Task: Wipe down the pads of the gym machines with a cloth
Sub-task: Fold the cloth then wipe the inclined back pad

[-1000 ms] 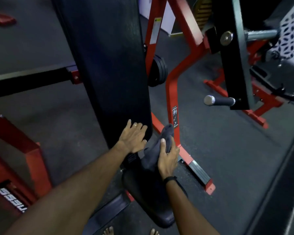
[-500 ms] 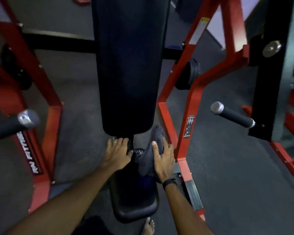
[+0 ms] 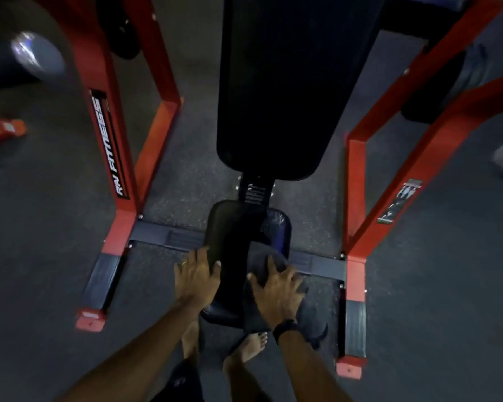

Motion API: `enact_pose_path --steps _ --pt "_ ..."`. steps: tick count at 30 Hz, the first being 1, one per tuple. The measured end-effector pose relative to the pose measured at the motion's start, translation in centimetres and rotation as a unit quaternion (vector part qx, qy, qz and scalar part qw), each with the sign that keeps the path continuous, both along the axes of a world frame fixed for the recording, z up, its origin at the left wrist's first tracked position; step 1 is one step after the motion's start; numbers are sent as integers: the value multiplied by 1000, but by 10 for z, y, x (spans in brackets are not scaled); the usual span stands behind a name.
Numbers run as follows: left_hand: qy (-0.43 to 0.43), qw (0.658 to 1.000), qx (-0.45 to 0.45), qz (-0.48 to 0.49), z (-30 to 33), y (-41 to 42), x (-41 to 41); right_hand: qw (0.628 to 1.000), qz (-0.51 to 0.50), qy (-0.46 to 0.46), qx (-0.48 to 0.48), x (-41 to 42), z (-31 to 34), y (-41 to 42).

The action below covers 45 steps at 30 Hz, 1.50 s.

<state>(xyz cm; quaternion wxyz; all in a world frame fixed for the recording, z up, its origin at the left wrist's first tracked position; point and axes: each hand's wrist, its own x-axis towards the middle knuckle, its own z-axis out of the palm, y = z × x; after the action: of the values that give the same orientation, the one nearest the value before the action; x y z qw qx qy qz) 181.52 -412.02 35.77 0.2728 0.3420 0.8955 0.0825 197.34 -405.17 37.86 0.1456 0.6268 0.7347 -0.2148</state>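
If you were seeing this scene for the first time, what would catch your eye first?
The bright red frame stands out against the dark floor, rising on both sides of the tall black back pad at top centre. Below it, both hands work at the small seat pad: the left hand rests on its left edge, while the right hand presses a dark cloth onto its right side. Bare feet show just beneath.

"RN FITNESS" on red frame post [image 3: 111, 146]
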Motion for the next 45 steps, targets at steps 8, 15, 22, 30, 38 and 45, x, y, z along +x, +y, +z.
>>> enact_pose_path --steps 8,15,22,30,38,45 --pt "-23 987 -44 156 -62 13 22 992 -112 54 -34 3 -50 -15" --pt "54 985 -41 157 -83 12 30 989 -134 64 28 -22 -135 111" --pt "44 987 -29 150 -79 13 29 982 -107 135 71 -6 -128 97" --pt "35 989 -10 144 -81 12 28 971 -161 176 30 20 -81 -15" --pt "40 990 -11 135 -87 10 28 979 -149 137 26 -36 -165 188" --pt "43 991 -23 128 -85 12 28 978 -115 161 59 -3 -116 80"
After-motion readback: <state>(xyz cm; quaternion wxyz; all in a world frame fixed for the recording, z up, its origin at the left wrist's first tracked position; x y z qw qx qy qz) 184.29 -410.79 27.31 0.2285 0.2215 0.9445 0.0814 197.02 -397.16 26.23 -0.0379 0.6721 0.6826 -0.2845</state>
